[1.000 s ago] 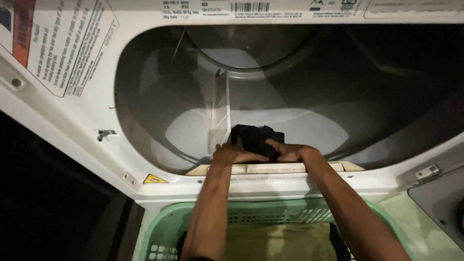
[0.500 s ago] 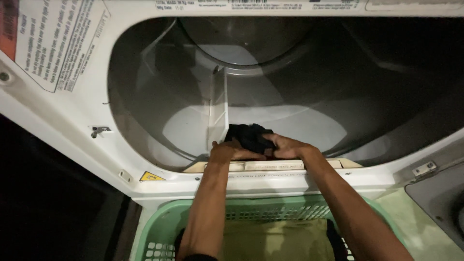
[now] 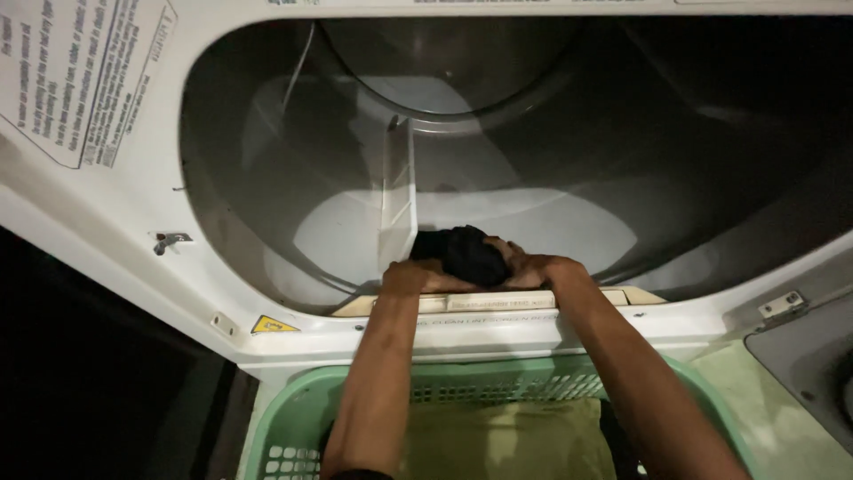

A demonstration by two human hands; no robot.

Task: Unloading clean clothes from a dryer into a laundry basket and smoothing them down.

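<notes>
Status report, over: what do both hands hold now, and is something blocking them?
Left hand and right hand both grip dark cloth bundle at dryer opening lip. Green basket below arms. Nothing blocking.

Both hands grip a bunched black cloth at the lower lip of a white dryer's round opening: left hand beside it, right hand opposite. A pale green slotted plastic laundry basket sits below.

White label (yellow triangle below)
</notes>
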